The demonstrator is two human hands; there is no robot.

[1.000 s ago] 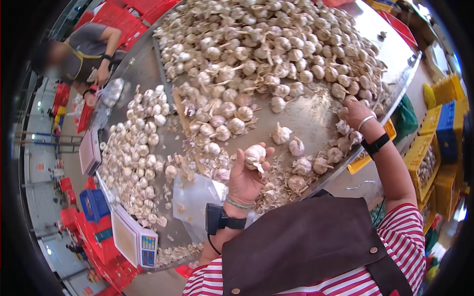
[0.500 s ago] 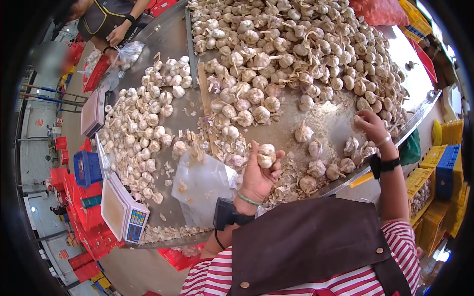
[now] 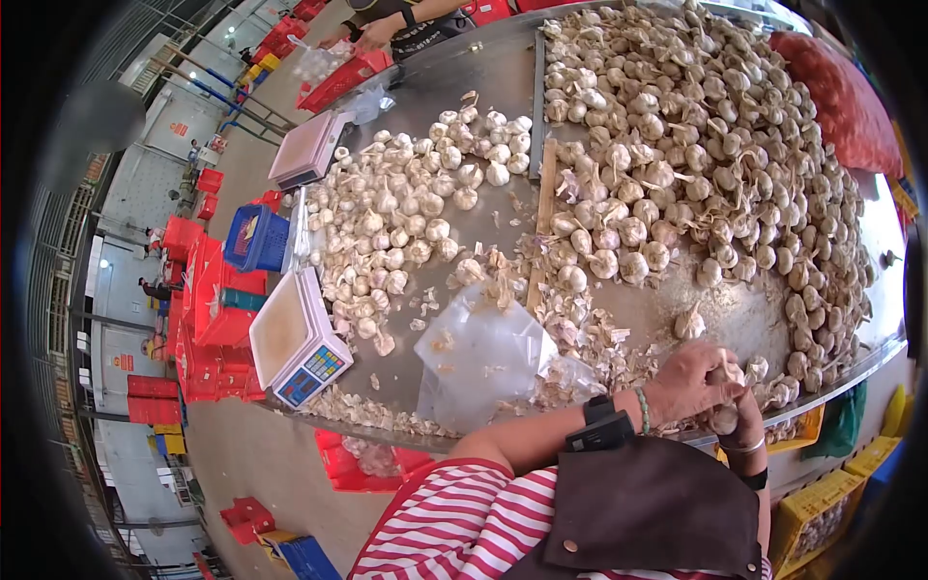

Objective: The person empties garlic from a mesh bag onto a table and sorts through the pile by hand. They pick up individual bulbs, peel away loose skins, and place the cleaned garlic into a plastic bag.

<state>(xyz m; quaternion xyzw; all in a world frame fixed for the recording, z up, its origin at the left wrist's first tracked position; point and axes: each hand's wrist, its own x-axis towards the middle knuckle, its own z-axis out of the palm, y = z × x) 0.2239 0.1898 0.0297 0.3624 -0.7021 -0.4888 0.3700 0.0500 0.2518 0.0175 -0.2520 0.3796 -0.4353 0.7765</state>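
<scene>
At the table's near right edge my two hands are together. My left hand (image 3: 684,385) is closed, its fingers curled toward my right hand. A garlic bulb (image 3: 722,420) shows just below the fingers, between the hands. My right hand (image 3: 748,425) is closed against the same bulb from the right; its fingertips are partly hidden. A single garlic bulb (image 3: 689,322) lies just beyond my left hand. Beside my hands, more loose bulbs are partly covered by them.
A large heap of untrimmed garlic (image 3: 696,145) covers the right side, with a red mesh sack (image 3: 839,101) behind. Cleaner bulbs (image 3: 396,213) lie left of a wooden strip (image 3: 543,208). A plastic bag (image 3: 478,362), a scale (image 3: 302,338) and a blue basket (image 3: 256,239) are nearer. Another person's hand (image 3: 382,32) is at the far side.
My left hand has moved right with its bulb and met my right hand, which has come back from the heap's edge. The head view has turned, shifting the table in the picture.
</scene>
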